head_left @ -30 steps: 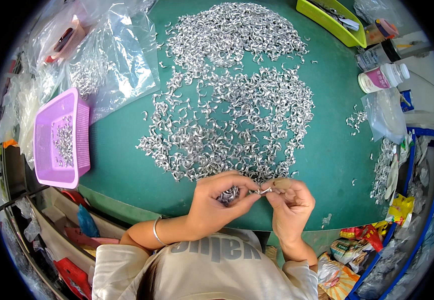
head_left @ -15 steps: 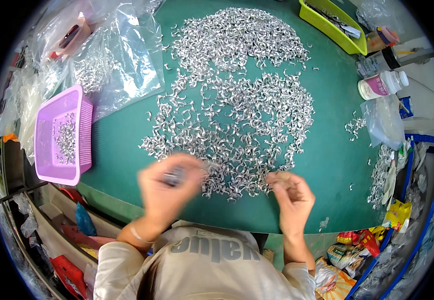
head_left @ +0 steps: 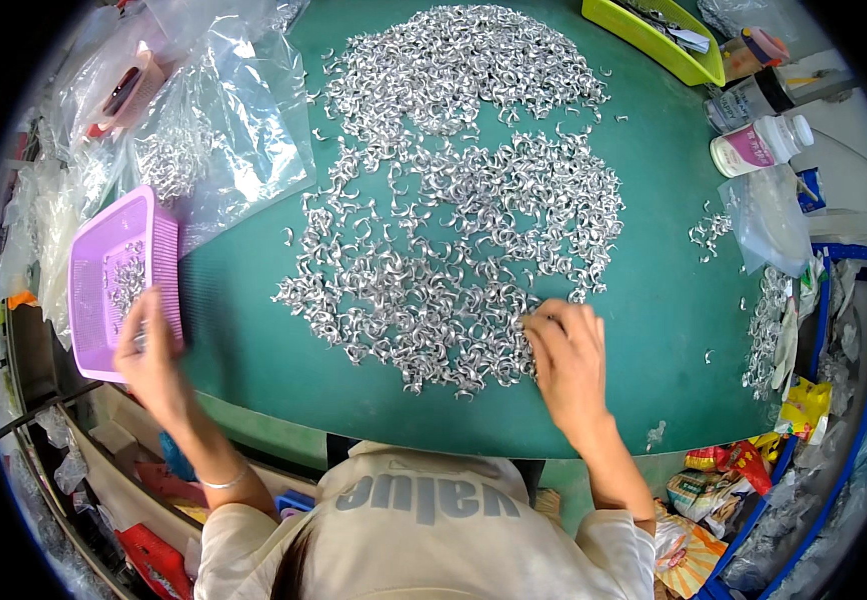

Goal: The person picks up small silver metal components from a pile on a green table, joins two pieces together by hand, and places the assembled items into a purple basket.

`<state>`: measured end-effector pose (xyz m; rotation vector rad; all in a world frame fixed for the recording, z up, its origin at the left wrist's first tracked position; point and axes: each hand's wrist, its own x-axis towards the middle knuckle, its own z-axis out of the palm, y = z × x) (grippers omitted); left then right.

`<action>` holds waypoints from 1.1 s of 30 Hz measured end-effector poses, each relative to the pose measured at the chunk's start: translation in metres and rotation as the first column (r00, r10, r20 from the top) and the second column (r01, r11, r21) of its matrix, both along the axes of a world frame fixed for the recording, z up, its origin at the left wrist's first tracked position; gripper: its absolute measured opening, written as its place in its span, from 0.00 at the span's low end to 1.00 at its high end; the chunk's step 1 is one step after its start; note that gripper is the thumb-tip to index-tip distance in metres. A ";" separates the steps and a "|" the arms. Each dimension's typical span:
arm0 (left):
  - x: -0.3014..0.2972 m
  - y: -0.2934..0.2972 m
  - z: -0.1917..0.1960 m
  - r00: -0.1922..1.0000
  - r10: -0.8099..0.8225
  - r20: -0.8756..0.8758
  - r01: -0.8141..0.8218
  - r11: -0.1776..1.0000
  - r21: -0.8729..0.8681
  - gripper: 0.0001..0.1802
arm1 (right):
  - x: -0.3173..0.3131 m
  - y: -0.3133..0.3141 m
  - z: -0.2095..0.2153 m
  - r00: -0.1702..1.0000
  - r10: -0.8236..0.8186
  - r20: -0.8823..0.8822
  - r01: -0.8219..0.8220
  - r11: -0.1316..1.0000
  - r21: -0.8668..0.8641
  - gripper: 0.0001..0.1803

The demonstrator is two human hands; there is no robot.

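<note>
A large heap of small curved silver metal pieces (head_left: 454,200) covers the green table (head_left: 254,340). My right hand (head_left: 564,360) rests palm down on the near right edge of the heap, fingers curled over a few pieces. My left hand (head_left: 149,345) reaches out over the near corner of a purple plastic basket (head_left: 114,270) at the table's left edge. Several metal pieces lie inside the basket. Whether my left hand holds any piece is hidden by the hand itself.
Clear plastic bags (head_left: 214,130) with more metal pieces lie at the back left. A yellow-green tray (head_left: 654,40) and white bottles (head_left: 759,140) stand at the back right. Another bag (head_left: 769,215) and loose pieces sit at the right edge.
My hands were together at the heap's near edge. The left hand has swung left to the purple basket, and the right hand has moved onto the heap.
</note>
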<state>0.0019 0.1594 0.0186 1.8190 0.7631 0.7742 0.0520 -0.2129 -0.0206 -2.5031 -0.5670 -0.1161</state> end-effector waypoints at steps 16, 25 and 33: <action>0.024 -0.179 -0.024 0.638 -0.735 0.231 0.334 -0.006 -0.942 0.10 | 0.024 0.001 -0.002 0.998 -0.038 0.050 0.039 0.999 -0.004 0.10; 0.023 -0.199 -0.020 0.554 -0.819 0.150 0.696 0.356 -0.624 0.12 | -0.018 0.006 0.018 0.587 0.420 -0.692 0.740 0.067 0.669 0.08; 0.023 -0.208 -0.015 0.529 -0.840 0.120 0.829 0.482 -0.284 0.12 | -0.033 0.017 0.023 0.562 0.506 -0.654 0.762 -0.008 0.648 0.08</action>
